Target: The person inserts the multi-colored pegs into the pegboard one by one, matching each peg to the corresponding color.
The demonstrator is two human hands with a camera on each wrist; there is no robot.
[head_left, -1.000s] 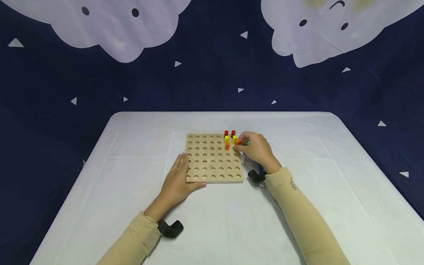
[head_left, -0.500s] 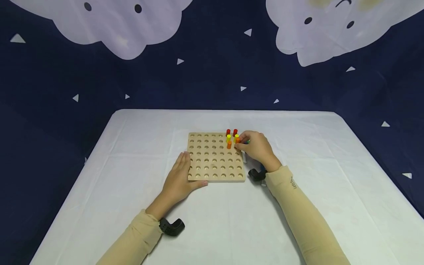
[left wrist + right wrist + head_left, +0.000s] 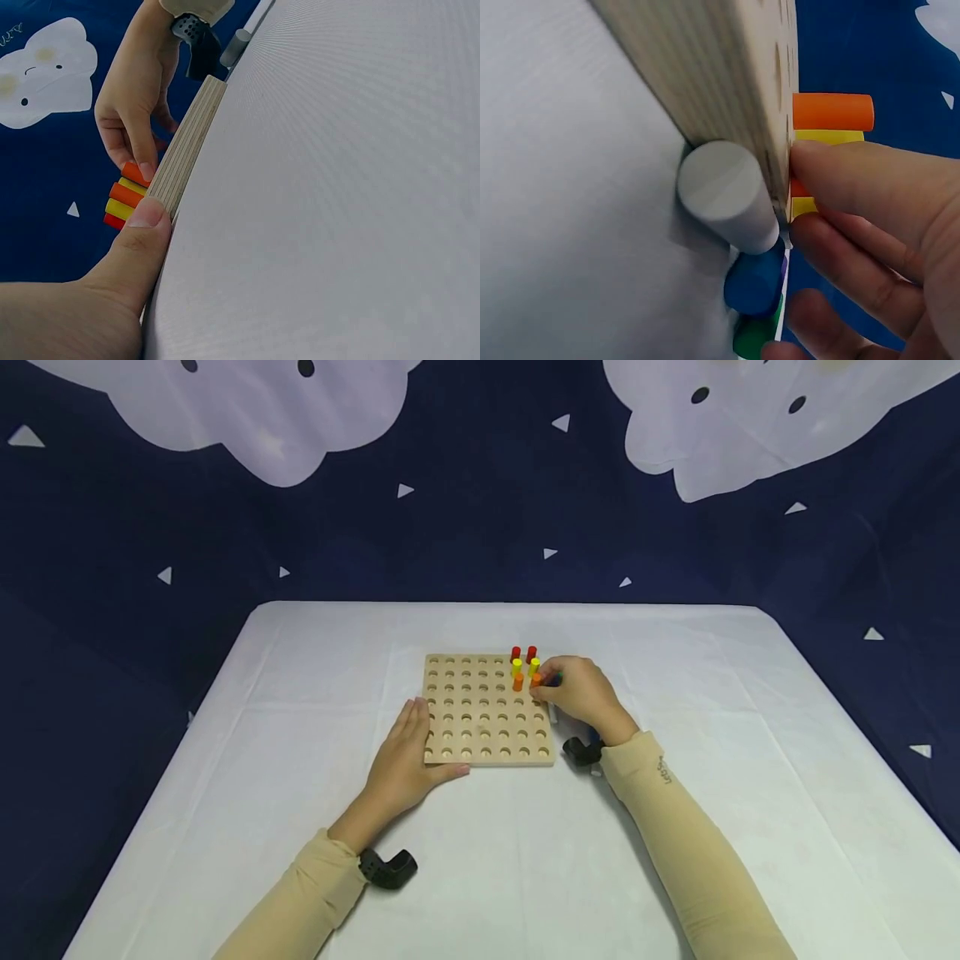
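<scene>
A pale wooden pegboard (image 3: 483,727) with rows of round holes lies on the table. At its back right, pegs stand upright in pairs: red (image 3: 516,654), yellow (image 3: 517,667) and orange (image 3: 518,682). My right hand (image 3: 583,693) pinches the right-hand orange peg (image 3: 536,680) between thumb and index finger, low against the board; in the right wrist view the thumb mostly covers it. My left hand (image 3: 401,760) rests along the board's left edge, fingers straight, its thumb (image 3: 146,214) touching the front edge.
Beside the board's right edge lie loose pegs: white (image 3: 727,191), blue (image 3: 754,285) and green (image 3: 756,337). The right hand partly hides them in the head view. A white cloth covers the table (image 3: 480,860). Black devices (image 3: 387,869) sit on both wrists.
The orange peg in my right hand has come down into line in front of the right-hand yellow peg. My left hand stays against the board. The head view has shifted slightly.
</scene>
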